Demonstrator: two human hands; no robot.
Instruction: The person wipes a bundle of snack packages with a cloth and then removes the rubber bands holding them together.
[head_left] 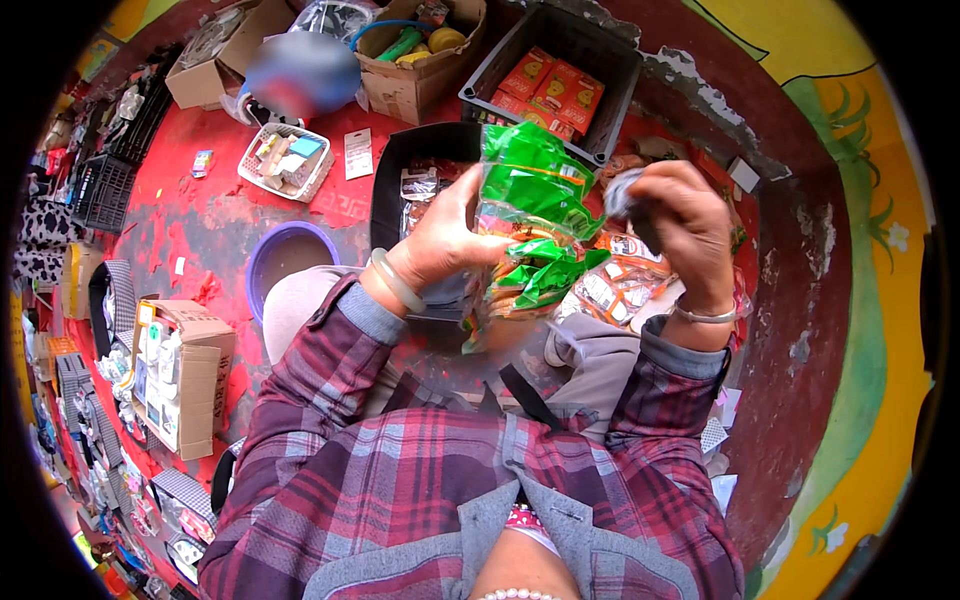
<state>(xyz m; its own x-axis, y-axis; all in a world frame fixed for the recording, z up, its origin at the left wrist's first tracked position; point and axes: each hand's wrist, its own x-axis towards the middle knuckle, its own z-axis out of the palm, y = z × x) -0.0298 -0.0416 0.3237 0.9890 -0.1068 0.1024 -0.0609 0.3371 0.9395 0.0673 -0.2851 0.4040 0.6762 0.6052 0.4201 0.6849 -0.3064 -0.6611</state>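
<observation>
My left hand [448, 240] grips a strip of green-and-clear plastic snack packets [540, 180] upright in front of my chest, its thumb across the front. Brownish food shows through the clear parts. To the right of the packets, my right hand [692, 215] is closed on a bunched grey cloth [622, 193]; its fingers are slightly blurred. Behind the packets stands a black bin [388, 180] with packaged goods inside, partly hidden by my left hand. Below my right hand lies a heap of clear and orange packets [622, 285].
A grey crate [622, 110] of red boxes stands at the back, beside a cardboard box [395, 90] of mixed items. Leftward are a white basket [258, 180], a purple basin [258, 275] and a packed cardboard box [208, 395]. A painted wall [810, 290] bounds the right.
</observation>
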